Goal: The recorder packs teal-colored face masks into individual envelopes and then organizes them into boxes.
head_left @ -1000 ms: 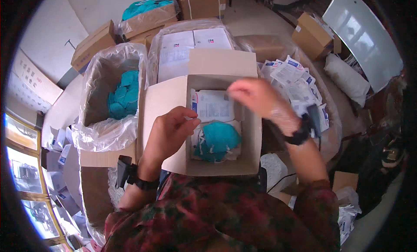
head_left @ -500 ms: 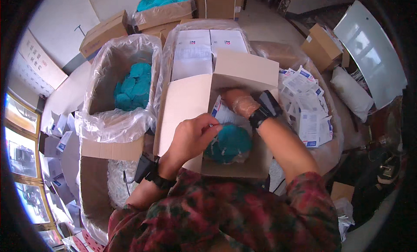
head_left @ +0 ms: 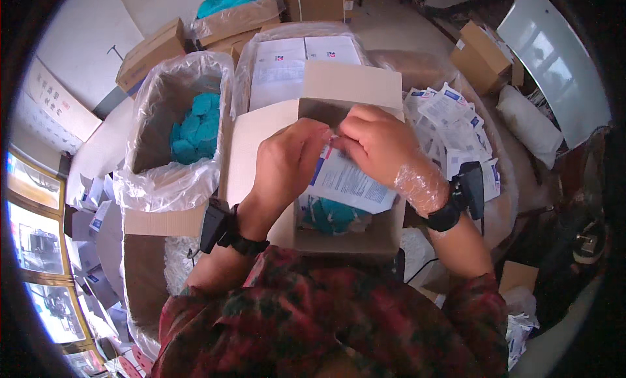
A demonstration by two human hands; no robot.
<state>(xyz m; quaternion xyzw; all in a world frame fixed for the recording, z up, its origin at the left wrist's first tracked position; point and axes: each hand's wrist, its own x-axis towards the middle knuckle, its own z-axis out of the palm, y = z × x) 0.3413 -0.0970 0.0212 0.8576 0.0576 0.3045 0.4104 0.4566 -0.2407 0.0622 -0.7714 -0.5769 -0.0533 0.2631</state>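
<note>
Slanting below right hand (head_left: 381, 140): white packet (head_left: 354, 178)

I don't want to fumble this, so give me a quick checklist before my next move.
1. Left hand and right hand together at the white packet's upper end: ok.
2. Packet over the cardboard box: ok, tilted.
3. Box open: ok, left and far flaps spread.
4. Teal bundle fully visible: not ok, packet partly covers it.
5. Packet's top sealed or torn: cannot tell, fingers hide it.
</note>
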